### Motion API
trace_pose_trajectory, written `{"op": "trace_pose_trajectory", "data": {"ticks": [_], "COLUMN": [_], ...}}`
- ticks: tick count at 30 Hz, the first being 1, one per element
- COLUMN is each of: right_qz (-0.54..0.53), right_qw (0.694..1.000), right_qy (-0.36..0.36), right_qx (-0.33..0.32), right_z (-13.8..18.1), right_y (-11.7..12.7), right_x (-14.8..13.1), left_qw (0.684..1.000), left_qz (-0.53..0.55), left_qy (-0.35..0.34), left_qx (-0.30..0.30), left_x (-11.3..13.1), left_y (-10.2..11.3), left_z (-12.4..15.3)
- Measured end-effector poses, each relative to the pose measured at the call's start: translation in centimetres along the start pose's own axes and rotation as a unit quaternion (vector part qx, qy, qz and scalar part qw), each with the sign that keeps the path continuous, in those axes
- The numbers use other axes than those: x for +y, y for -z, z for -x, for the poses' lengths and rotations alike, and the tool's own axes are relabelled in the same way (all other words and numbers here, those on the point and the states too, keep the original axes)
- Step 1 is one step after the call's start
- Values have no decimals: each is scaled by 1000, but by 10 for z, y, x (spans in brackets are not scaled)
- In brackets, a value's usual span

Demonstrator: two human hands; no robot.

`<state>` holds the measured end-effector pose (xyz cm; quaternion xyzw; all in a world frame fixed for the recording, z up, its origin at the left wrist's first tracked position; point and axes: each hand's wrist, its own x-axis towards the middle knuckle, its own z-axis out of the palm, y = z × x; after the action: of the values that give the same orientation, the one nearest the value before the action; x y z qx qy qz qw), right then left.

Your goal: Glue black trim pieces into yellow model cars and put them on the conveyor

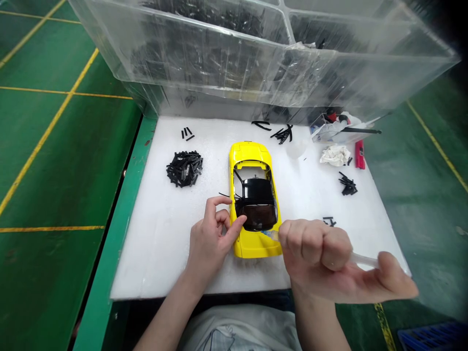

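Note:
A yellow toy car body [252, 161] with a dark tinted window piece [257, 207] lies lengthwise on the white foam pad [164, 253]. My left hand [212, 239] rests against the car's left side, thumb touching the window edge and fingers curled in a pinch; anything between the fingers is too small to make out. My right hand [325, 258] is closed round a thin clear tube-like tool [360, 260], its tip at the car's lower right edge by the window.
A pile of small black strips [185, 168] lies left of the car, more black bits [347, 185] to the right and behind. A crumpled white cloth [335, 155], a red lighter-like item [360, 154] and large clear plastic bins [256, 48] stand at the back. Green floor surrounds the table.

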<state>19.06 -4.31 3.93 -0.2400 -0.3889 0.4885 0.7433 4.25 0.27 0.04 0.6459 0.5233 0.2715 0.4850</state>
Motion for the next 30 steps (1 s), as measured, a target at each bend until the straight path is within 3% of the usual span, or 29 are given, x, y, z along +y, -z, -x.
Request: {"op": "trace_pose_trajectory", "data": {"ticks": [12,30], "right_qz": [67,109], "right_qw": [998,993], "right_qy": [12,25], "right_qx": [14,22], "right_z": [4,1], "right_y": [15,11], "right_x": [-16,-15], "left_qw": [1000,1000], "left_qz": [7,2], "left_qy": [18,16], "left_qx": [-4,-5], "left_x": [0,2], "left_y": [0,1], "left_z": [-1,-1]}}
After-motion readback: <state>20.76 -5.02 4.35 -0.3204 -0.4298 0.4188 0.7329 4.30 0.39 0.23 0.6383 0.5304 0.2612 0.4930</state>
